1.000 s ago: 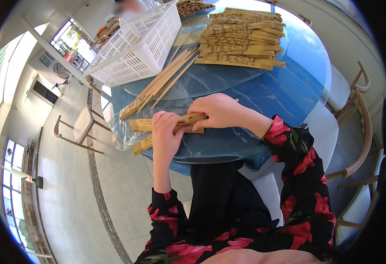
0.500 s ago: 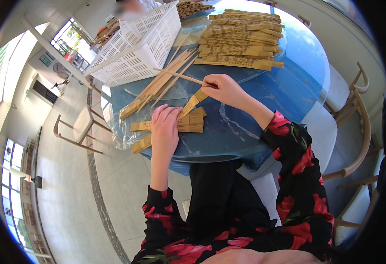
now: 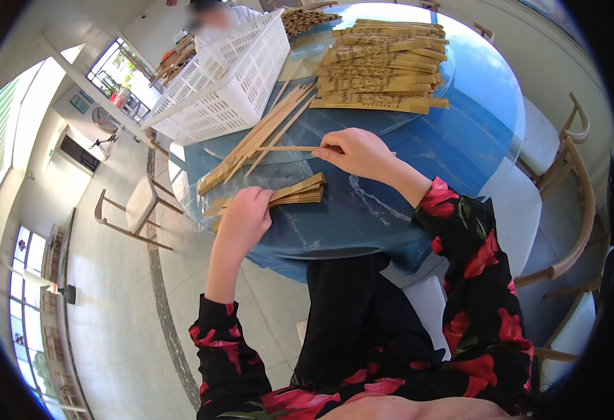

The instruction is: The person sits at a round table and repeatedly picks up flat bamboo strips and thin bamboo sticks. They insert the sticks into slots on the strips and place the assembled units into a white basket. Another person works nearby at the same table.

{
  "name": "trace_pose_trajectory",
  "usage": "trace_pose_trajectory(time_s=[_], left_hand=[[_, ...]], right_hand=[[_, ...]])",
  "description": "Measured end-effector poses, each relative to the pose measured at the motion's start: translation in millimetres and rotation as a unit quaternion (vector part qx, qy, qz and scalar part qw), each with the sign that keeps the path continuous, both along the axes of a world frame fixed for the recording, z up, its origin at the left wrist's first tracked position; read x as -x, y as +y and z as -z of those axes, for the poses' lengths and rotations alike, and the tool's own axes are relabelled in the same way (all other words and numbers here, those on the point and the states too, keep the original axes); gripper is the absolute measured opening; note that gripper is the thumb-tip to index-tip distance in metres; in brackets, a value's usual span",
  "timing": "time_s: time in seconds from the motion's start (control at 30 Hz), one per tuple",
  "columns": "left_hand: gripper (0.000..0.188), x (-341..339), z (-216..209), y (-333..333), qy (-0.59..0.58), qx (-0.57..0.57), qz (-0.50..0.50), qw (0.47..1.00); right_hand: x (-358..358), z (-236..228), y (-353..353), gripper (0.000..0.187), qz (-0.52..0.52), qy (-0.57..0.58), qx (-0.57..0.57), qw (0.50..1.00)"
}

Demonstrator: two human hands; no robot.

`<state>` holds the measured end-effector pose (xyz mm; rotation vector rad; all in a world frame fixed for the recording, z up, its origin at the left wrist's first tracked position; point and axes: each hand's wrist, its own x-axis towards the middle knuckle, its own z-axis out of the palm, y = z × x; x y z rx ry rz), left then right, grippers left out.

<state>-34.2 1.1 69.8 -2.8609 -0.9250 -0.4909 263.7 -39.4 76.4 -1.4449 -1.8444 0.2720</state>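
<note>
pinching: while the left hand [image 3: 246, 215] rests on some paper sleeves, the right hand [image 3: 356, 150] squeezes a thin wooden stick [image 3: 286, 148] between thumb and fingers.
stick: it is nearer to the person than the white basket [image 3: 240, 98] and off to its right, with one tip pointing left; i cannot tell if it is one stick or two.
left hand: its fingers curl over the small stack [image 3: 300, 192] of sleeves, on the person's side of the basket; i cannot tell if it grips them.
loose sticks [image 3: 265, 131]: they lie just beside the basket.
big pile [image 3: 384, 66]: more yellow sleeves lie to the right of the basket.
stick step: the right hand seems to be moving one stick about.
stick's next move: it seems to call for a steady pinch and a still left hand, so the small stack does not slide.
</note>
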Motion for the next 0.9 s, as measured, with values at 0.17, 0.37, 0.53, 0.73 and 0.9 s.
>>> trace_pose_trajectory(time_s=[0.17, 0.37, 0.53, 0.73, 0.9], left_hand=[[0.023, -4, 12, -3, -0.070, -0.061, -0.015, 0.996], [0.022, -2, 17, -11, -0.125, -0.069, -0.064, 0.988], [0.030, -14, 3, -24, -0.091, -0.034, 0.006, 0.995], [0.030, 0, 16, -15, -0.160, 0.025, -0.021, 0.987], [0.018, 7, 15, -9, -0.186, 0.049, -0.035, 0.981]], right_hand=[[-3, 1, 3, 0.034, 0.003, 0.013, -0.001, 1.000], [-3, 2, 2, 0.035, -0.004, 0.012, 0.000, 1.000], [-3, 4, 3, 0.036, -0.003, 0.004, -0.005, 1.000], [-3, 4, 4, 0.035, -0.010, 0.013, 0.007, 1.000], [-2, 1, 2, 0.035, -0.017, 0.008, 0.008, 1.000]])
